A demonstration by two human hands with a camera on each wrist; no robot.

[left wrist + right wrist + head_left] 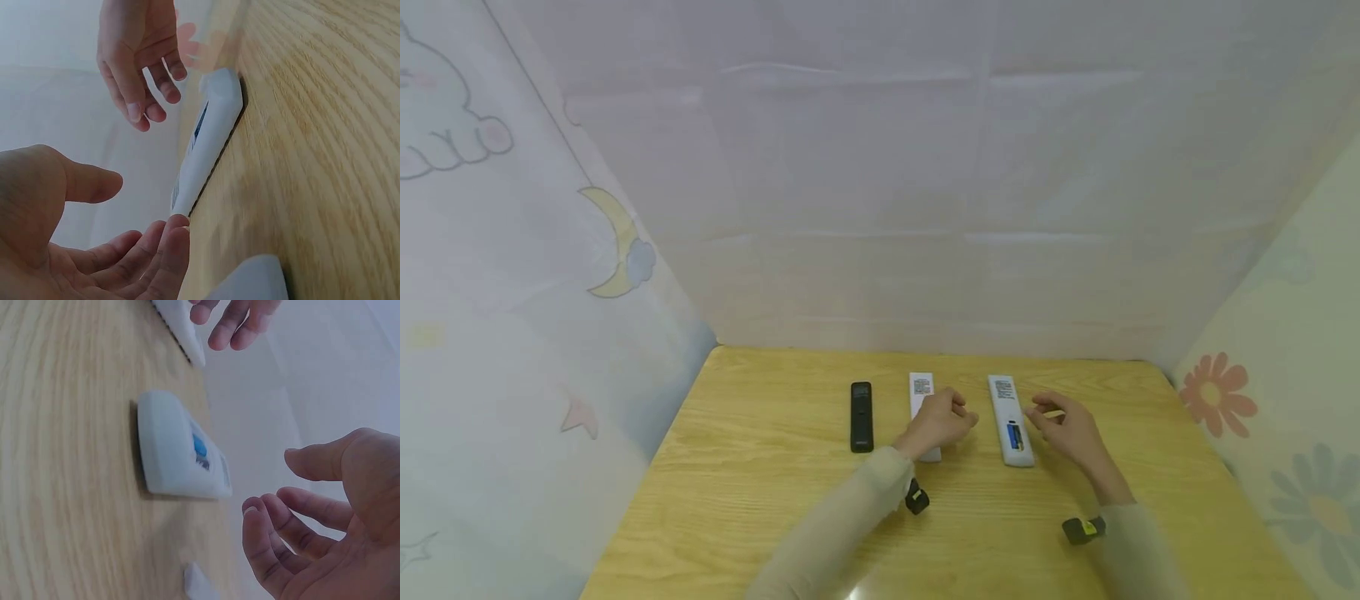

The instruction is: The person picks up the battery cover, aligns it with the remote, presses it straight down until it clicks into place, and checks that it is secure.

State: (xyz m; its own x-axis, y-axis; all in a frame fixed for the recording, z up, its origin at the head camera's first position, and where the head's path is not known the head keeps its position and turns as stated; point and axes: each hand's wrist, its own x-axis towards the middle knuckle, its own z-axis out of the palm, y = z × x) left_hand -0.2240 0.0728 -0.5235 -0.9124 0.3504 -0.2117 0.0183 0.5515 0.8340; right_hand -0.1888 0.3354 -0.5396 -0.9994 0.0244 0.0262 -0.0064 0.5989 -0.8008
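A white remote control [1012,421] lies back side up on the table, its battery compartment uncovered and blue batteries [199,445] showing inside. To its right hovers my right hand [1070,427], fingers loosely bent and holding nothing. My left hand [942,419] is over a second white remote [921,385], partly hiding it; its fingers are relaxed with nothing between them. In the left wrist view, thumb and fingers of the left hand [94,231] stand well apart. A small white piece [199,584] lies on the table near the right hand in the right wrist view.
A black remote [861,417] lies left of the white ones on the wooden table [737,500]. Dark wrist devices [917,497] sit at both wrists. A pale curtain [850,208] rises behind the table's back edge, with patterned sheets at either side.
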